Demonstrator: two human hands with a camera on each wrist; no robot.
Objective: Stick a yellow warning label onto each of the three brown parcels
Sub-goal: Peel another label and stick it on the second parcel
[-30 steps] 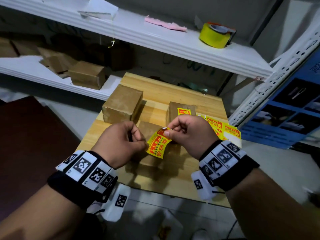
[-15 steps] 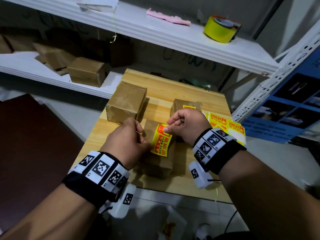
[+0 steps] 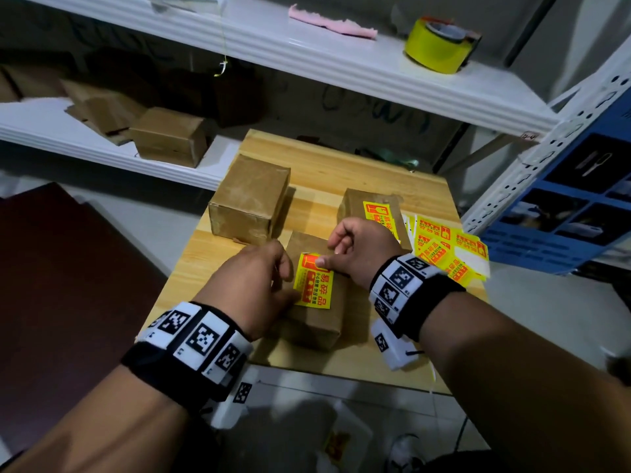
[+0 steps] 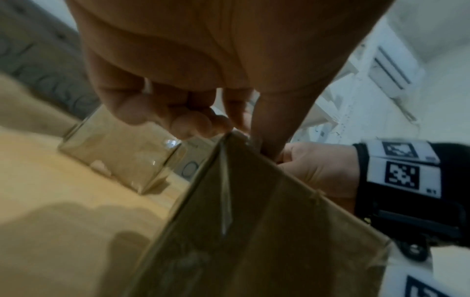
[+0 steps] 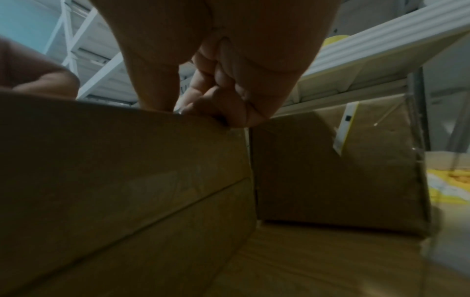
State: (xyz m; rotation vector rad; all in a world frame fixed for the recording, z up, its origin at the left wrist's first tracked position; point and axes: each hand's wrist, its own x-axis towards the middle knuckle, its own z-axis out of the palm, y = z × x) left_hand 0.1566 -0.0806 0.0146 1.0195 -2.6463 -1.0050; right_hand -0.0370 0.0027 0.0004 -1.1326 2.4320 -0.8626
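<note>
Three brown parcels sit on the wooden table [image 3: 341,158]. The far left parcel [image 3: 249,196] is bare. The far right parcel [image 3: 372,206] carries a yellow label. On the near parcel [image 3: 317,319] lies a yellow warning label [image 3: 312,285]. My right hand [image 3: 324,257] pinches the label's top edge, its thumb on the label and its fingers curled. My left hand [image 3: 286,285] is curled, its thumb tip at the label's lower left corner. In the left wrist view a thin white paper strip [image 4: 147,86] shows between the curled fingers [image 4: 193,122].
A sheet of spare yellow labels [image 3: 447,250] lies at the table's right edge. White shelves behind hold a yellow tape roll [image 3: 437,46] and cardboard boxes [image 3: 170,138]. A blue rack [image 3: 563,206] stands to the right, and a dark brown surface [image 3: 68,285] to the left.
The label hung curled in the air between both hands; now it lies flat on the near parcel. Both hands came down onto the parcel.
</note>
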